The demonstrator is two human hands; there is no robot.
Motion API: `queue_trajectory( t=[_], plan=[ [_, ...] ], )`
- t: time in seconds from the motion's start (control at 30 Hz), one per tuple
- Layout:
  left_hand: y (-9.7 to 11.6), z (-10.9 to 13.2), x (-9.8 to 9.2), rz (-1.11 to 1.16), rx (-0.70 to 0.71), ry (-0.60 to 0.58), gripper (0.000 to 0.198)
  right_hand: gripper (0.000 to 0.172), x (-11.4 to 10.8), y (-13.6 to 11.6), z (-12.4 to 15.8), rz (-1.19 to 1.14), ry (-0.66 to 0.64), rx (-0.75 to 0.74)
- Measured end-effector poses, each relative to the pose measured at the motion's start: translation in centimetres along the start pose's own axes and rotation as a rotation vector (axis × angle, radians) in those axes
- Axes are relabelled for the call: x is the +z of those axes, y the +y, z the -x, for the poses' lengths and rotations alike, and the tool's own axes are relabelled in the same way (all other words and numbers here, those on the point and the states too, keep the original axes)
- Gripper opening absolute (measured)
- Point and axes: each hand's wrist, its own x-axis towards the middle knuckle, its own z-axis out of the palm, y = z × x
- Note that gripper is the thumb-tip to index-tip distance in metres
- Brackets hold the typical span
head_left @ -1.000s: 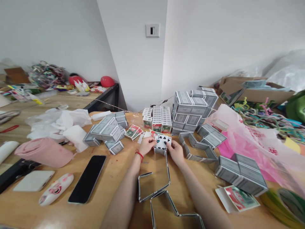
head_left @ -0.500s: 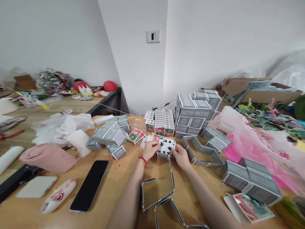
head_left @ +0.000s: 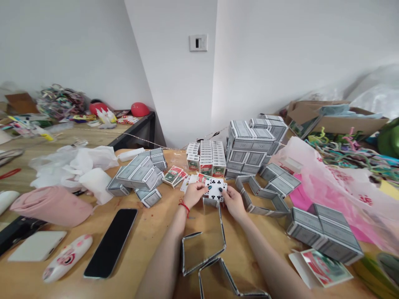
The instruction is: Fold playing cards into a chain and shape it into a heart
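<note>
My left hand (head_left: 195, 194) pinches the left side of some playing cards (head_left: 215, 189), clubs facing up, and my right hand (head_left: 233, 202) pinches their right side. How many cards overlap there I cannot tell. Just under them stands the far end of a zigzag strip of folded cards (head_left: 204, 261), upright on its edge and running toward me; whether the held cards touch it is unclear. Loose cards and a red-and-green card box lie partly hidden behind my left hand. Behind them stand stacked card boxes (head_left: 206, 158).
Grey folded-card blocks stand left (head_left: 137, 172) and in a tall stack (head_left: 251, 143) at the back right. An open card frame (head_left: 263, 199) lies right of my hands. A phone (head_left: 111, 243) is on the left; an opened card box (head_left: 326, 268) lies front right.
The whole view has shifted slightly, so things sit a little further left. Both hands keep their pinch on the cards, with the fingers barely changed.
</note>
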Motion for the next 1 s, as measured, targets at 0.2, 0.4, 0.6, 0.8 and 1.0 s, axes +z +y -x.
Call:
queue_trajectory(
  t=[0.2,0.4,0.6,0.8,1.0],
  plan=[
    [-0.15,0.01,0.02,0.0,-0.028,-0.02,0.036,0.039,0.04,0.08,-0.12,0.001,0.016,-0.026],
    [-0.07,0.25,0.01,-0.01,-0.045,-0.027,0.036,0.037,0.05,-0.09,0.01,0.005,0.032,-0.024],
    [0.34,0.21,0.17,-0.084,0.027,0.003,0.035,0.036,0.01,0.04,-0.05,-0.019,0.048,-0.015],
    [0.16,0.18,0.28,-0.099,0.041,-0.004,0.036,0.035,0.01,0.21,-0.16,-0.02,0.051,-0.016],
    [-0.24,0.23,0.29,-0.127,0.069,-0.006,0.04,0.035,-0.05,0.05,-0.01,0.007,0.051,-0.022]
  ],
)
